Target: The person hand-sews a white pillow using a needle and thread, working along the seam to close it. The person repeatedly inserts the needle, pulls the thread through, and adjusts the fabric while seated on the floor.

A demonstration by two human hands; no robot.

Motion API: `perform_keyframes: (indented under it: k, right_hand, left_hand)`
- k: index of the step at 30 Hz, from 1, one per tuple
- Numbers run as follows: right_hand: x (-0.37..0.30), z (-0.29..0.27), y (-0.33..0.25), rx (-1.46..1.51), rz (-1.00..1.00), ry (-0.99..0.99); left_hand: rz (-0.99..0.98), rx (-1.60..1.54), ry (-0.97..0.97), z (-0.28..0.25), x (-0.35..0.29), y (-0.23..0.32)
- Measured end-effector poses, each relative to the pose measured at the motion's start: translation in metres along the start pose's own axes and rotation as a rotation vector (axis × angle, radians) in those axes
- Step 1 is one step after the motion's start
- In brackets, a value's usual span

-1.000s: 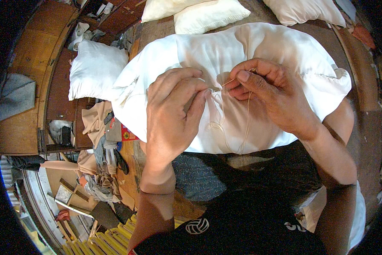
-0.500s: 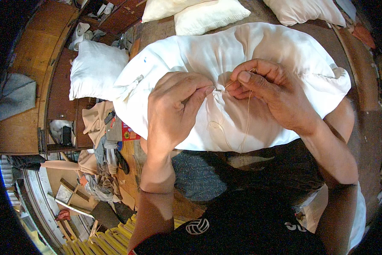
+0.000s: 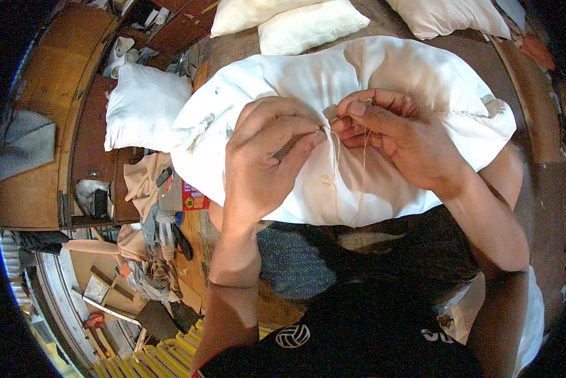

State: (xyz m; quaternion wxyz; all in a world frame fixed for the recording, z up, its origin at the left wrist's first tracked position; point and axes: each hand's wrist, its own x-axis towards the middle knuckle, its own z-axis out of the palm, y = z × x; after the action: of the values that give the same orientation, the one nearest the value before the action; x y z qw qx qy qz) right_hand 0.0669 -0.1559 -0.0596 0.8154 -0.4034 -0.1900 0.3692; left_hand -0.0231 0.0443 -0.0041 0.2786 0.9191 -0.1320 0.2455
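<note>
A large plump white pillow (image 3: pixel 308 72) lies across my lap, its cloth gathered in creases near the middle. My left hand (image 3: pixel 261 160) pinches a fold of that cloth between thumb and fingertips. Close beside it, my right hand (image 3: pixel 415 135) is closed on a thin needle, mostly hidden by the fingers. Pale thread (image 3: pixel 363 173) hangs from the right fingers down over the pillow's near side, with a loose tangled loop below the left fingertips. The needle's point cannot be made out.
Two cream pillows (image 3: pixel 314 28) lie at the far side, another (image 3: pixel 450 16) at the far right. A white pillow (image 3: pixel 147 104) rests against a wooden cabinet (image 3: pixel 40 126) on the left. Cloth scraps (image 3: pixel 141 183) and a black scissor-like handle (image 3: pixel 181 242) lie left of my lap.
My left hand has shifted slightly right along the gathered cloth. My right fingers have moved slightly up and left, and the thread's loop has changed shape.
</note>
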Motion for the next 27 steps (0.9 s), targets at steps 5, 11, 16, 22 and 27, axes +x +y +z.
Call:
perform_keyframes:
  k: [5,11,16,22,27]
  right_hand:
    - [-0.001,0.004,0.0,-0.04,-0.011,0.082]
    - [-0.004,0.006,0.0,-0.313,-0.082,0.111]
    - [-0.002,0.002,0.013,-0.275,-0.071,0.11]
    - [-0.006,-0.002,0.017,-0.344,-0.103,0.118]
    - [-0.005,-0.003,0.019,-0.384,-0.101,0.141]
  left_hand:
    - [0.027,-0.085,0.079,-0.011,-0.003,0.0]
    - [0.054,-0.379,0.427,-0.058,-0.016,0.006]
    - [-0.013,-0.252,0.362,-0.07,-0.031,0.028]
    - [-0.076,0.265,-0.067,-0.019,-0.04,0.016]
    - [-0.039,0.513,-0.107,-0.004,-0.046,0.031]
